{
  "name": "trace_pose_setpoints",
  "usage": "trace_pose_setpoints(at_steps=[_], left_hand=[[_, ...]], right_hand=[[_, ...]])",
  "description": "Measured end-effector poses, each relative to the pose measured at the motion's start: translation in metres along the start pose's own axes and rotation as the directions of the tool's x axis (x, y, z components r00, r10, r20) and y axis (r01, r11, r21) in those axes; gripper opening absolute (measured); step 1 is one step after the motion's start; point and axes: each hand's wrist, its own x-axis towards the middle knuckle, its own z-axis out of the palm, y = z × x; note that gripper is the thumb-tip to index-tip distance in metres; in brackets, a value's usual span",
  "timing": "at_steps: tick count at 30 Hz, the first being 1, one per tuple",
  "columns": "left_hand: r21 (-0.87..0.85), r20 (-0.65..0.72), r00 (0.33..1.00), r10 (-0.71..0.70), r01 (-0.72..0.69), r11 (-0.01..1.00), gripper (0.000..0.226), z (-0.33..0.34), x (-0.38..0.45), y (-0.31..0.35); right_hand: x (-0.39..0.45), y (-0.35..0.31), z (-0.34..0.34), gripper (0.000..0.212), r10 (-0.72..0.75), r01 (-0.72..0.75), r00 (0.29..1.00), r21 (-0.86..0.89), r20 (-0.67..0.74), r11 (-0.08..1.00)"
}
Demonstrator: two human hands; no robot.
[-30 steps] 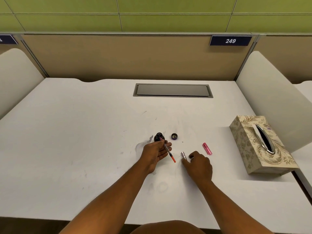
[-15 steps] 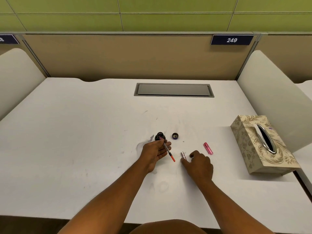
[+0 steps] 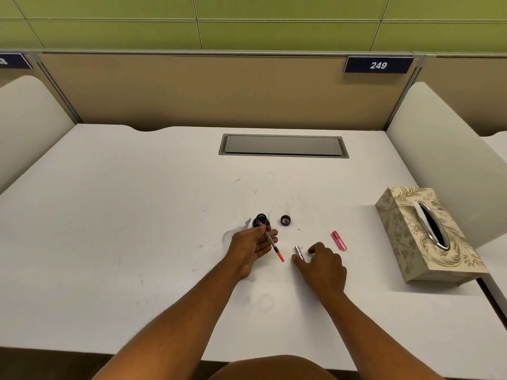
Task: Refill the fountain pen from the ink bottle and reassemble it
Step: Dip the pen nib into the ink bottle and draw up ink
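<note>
A small dark ink bottle (image 3: 261, 219) stands open on the white desk, its cap (image 3: 285, 220) lying just to its right. My left hand (image 3: 251, 248) pinches a thin pen converter with an orange end (image 3: 273, 244), its front tip at the bottle mouth. My right hand (image 3: 323, 266) rests on the desk with thumb and forefinger on either side of a silver pen piece (image 3: 299, 253); whether it grips the piece is unclear. A pink pen part (image 3: 339, 240) lies to the right of that hand.
A patterned tissue box (image 3: 428, 237) sits at the right edge of the desk (image 3: 137, 229). A grey cable hatch (image 3: 283, 145) lies at the back centre. Curved white dividers flank both sides. Faint ink smudges mark the desk near the bottle.
Almost nothing: both hands hold the same places. The view has shifted very slightly.
</note>
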Motion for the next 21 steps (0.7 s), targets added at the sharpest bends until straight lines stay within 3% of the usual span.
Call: trace_pose_setpoints(at_steps=[4, 6, 8, 10, 14, 18, 21], left_hand=[[-0.008, -0.004, 1.000, -0.011, 0.011, 1.000, 0.021, 0.000, 0.001, -0.001], [-0.026, -0.006, 1.000, -0.020, 0.020, 0.999, 0.022, 0.001, 0.002, -0.001], [-0.052, -0.012, 1.000, -0.022, 0.022, 0.998, 0.022, 0.002, 0.004, 0.000], [-0.074, -0.017, 1.000, -0.015, 0.014, 0.997, 0.024, 0.004, 0.006, 0.001], [-0.076, -0.020, 1.000, -0.008, 0.007, 0.997, 0.028, 0.009, 0.006, 0.003], [0.044, 0.001, 1.000, -0.027, 0.027, 0.999, 0.033, 0.007, 0.002, 0.010], [0.158, -0.005, 1.000, -0.021, 0.021, 0.987, 0.037, -0.003, 0.002, 0.024]], right_hand=[[-0.003, -0.011, -0.009, 0.032, -0.095, 0.093, 0.995, 0.200, 0.004, 0.975], [-0.006, -0.025, -0.025, 0.031, -0.144, 0.077, 0.977, 0.372, 0.157, 0.925], [-0.011, -0.038, -0.045, 0.038, -0.203, -0.023, 0.904, 0.518, 0.376, 0.855], [-0.015, -0.046, -0.057, 0.034, -0.271, -0.063, 0.831, 0.568, 0.485, 0.821], [-0.010, -0.047, -0.059, 0.010, -0.268, -0.030, 0.895, 0.649, 0.355, 0.760], [0.005, -0.048, -0.067, 0.013, -0.216, 0.019, 0.946, 0.624, 0.241, 0.781], [0.016, -0.054, -0.079, 0.015, -0.230, 0.118, 0.960, 0.508, 0.162, 0.853]])
